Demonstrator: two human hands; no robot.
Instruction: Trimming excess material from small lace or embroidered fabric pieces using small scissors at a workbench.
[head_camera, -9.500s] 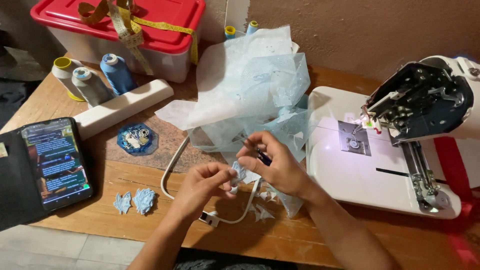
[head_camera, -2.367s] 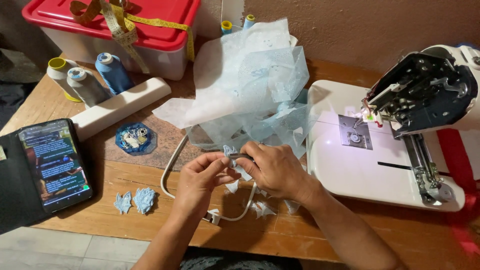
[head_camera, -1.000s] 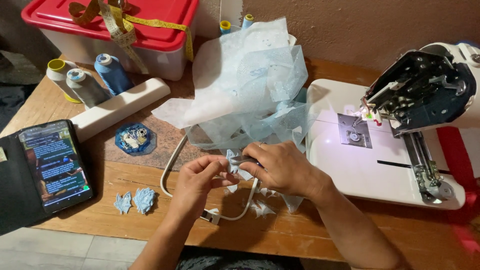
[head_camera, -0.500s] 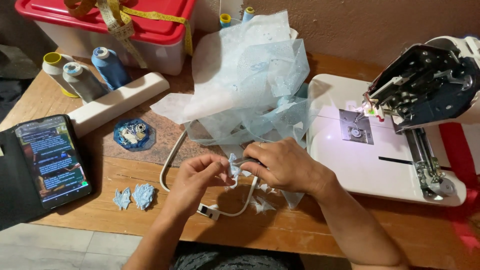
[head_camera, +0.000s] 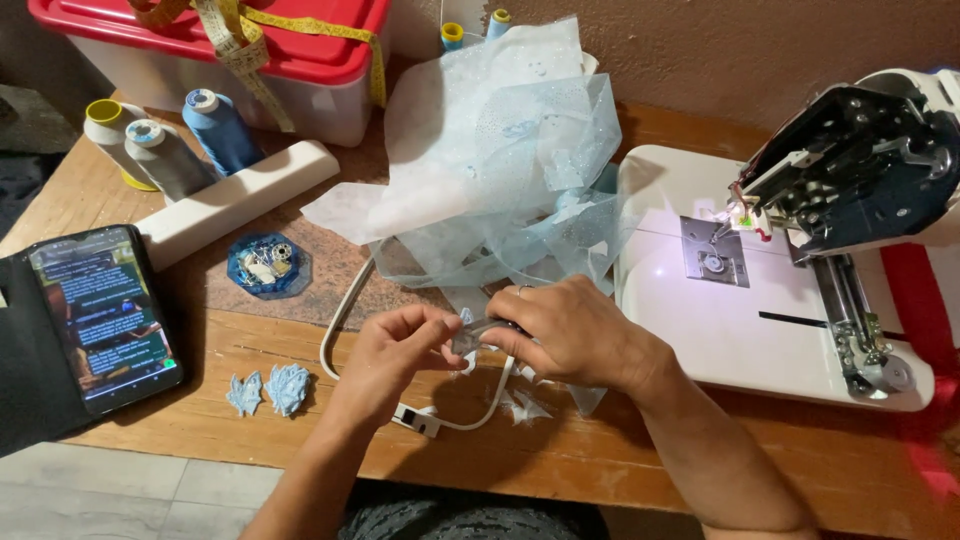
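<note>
The left hand (head_camera: 395, 345) and the right hand (head_camera: 570, 335) meet over the wooden surface (head_camera: 600, 455), fingertips almost touching. The left grip is pinched shut on a small scrap of pale blue sheer fabric (head_camera: 463, 338); the right grip is closed around a slim dark tool (head_camera: 497, 325), which is mostly hidden, so its kind cannot be told. The scrap is thin, translucent and ragged-edged, and sits just between the two grips.

Directly below the grips lies a white rounded embroidery hoop (head_camera: 345, 325), with small pale offcuts (head_camera: 525, 405) on the wood inside and beside it. Just beyond the grips rises a loose heap of pale blue glittery fabric and white backing sheet (head_camera: 500, 170), touching the white sewing machine (head_camera: 800, 300) that fills the side to the right of the right grip. To the left of the left grip, well apart, lie two small blue embroidered patches (head_camera: 270, 390) and a phone in a black case (head_camera: 100, 315). The near edge of the surface runs close under the forearms; bare wood stays open between the left grip and the patches.
</note>
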